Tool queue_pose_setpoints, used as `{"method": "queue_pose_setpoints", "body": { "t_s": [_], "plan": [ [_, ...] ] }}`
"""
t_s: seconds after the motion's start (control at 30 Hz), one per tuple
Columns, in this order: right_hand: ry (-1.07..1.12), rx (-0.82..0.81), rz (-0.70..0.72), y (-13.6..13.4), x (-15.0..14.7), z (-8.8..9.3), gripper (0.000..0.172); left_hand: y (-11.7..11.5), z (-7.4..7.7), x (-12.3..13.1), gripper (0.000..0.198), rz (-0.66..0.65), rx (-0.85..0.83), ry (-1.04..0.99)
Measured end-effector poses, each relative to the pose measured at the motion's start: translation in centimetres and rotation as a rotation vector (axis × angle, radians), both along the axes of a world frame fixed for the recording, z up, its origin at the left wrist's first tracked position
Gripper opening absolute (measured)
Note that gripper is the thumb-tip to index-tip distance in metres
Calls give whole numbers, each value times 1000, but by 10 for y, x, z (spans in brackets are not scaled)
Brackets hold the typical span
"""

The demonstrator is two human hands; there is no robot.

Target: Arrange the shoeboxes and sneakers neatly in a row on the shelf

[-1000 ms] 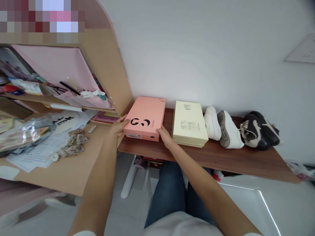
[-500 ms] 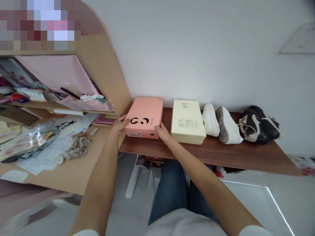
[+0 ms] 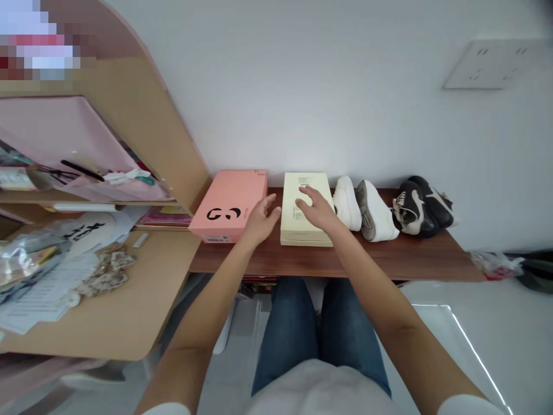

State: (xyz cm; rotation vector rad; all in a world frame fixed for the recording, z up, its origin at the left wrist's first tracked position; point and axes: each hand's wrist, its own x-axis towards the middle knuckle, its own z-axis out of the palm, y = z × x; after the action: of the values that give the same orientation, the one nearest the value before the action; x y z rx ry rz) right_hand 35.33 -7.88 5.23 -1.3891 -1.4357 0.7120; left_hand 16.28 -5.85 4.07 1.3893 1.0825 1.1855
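A pink shoebox (image 3: 228,204) with a black logo lies at the left end of a dark wooden shelf (image 3: 389,262). Beside it on the right lies a cream shoebox (image 3: 302,222). My left hand (image 3: 260,220) hovers in the gap between the two boxes, fingers apart and empty. My right hand (image 3: 317,208) is spread over the cream box's lid, fingers stretched out, holding nothing.
A pair of white shoes (image 3: 365,206) and a pair of dark shoes (image 3: 421,207) stand further right on the shelf against the white wall. A cluttered light wooden desk (image 3: 108,311) with papers (image 3: 47,288) and a pink shelf unit (image 3: 78,144) is at the left.
Both hands have let go of the pink box and moved right, to the cream box. The view has shifted to the right.
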Motion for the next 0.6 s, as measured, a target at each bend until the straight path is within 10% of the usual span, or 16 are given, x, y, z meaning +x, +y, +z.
{"method": "queue_pose_setpoints", "body": {
  "t_s": [0.23, 0.6],
  "plan": [
    [-194, -48, -108, -8, 53, -29, 52, 4, -61, 32, 46, 95, -154, 63],
    [-425, -44, -123, -10, 52, -67, 57, 17, -117, 29, 33, 103, -123, 20]
  ]
}}
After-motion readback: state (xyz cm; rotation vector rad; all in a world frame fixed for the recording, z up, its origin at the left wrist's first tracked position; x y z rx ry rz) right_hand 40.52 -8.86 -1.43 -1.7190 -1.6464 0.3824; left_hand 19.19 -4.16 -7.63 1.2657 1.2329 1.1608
